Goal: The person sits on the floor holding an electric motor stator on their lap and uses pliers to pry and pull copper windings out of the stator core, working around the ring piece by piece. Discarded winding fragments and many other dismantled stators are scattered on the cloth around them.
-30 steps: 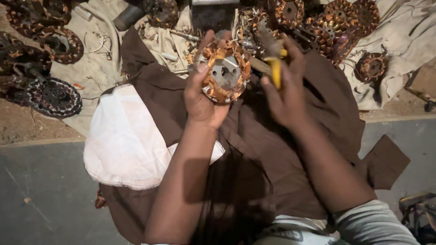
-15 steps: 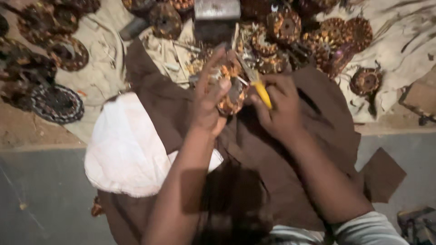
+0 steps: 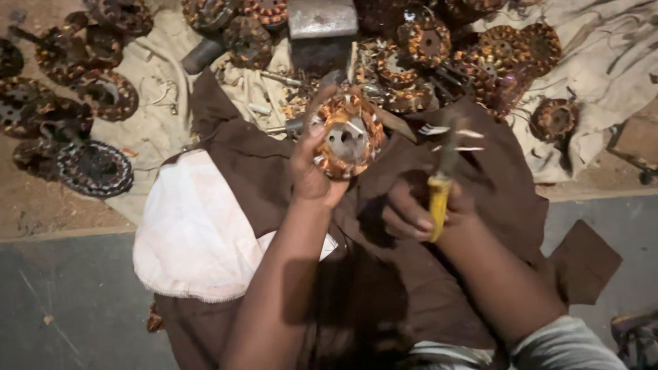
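The left hand grips a copper-wound stator raised over the brown cloth, the right hand is closed on yellow-handled pliers beside it; a slipping tool risks cutting fingers; no containers are visible.

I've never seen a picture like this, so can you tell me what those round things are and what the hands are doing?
The camera sits on a person's head and looks down, so you see their own two hands. The left hand holds up a round motor part wound with copper wire. The right hand grips a yellow-handled tool; its tip is too blurred to name. Brown cloth and a white cloth lie below. Many more wire-wound rings are piled on a pale sheet on the ground.
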